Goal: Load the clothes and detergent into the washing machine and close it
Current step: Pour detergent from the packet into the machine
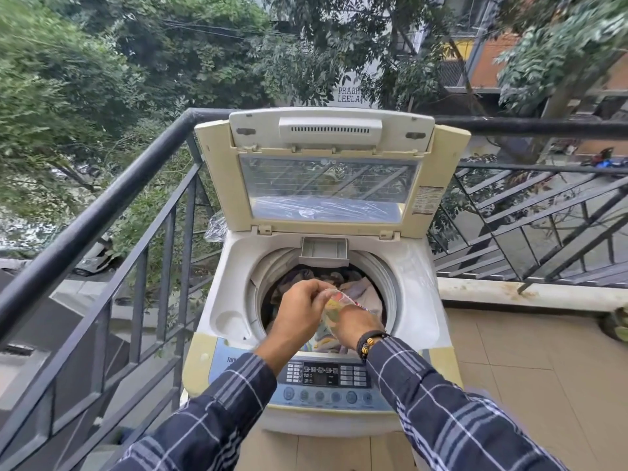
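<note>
**Two hands hold a packet over the open washing machine**

The washing machine (217,300) is a boxy white and cream one made of hard plastic. Its lid (326,185) stands straight up at the back, and the lid has a see-through window. Inside the round tub lie soft, crumpled clothes (367,294), some dark and some pale.

Right above the tub's front edge is a small packet (334,307). It is shiny, crinkly plastic with bright colours on it. The left hand (299,311) pinches the packet's top with curled fingers. The right hand (356,326) grips its lower part and wears a bead bracelet (368,339) at the wrist.

A small grey drawer (324,251) sticks out at the back of the tub. A flat panel of round buttons (321,379) runs along the machine's front. A dark metal railing (102,205) stands to the left of the machine.
</note>
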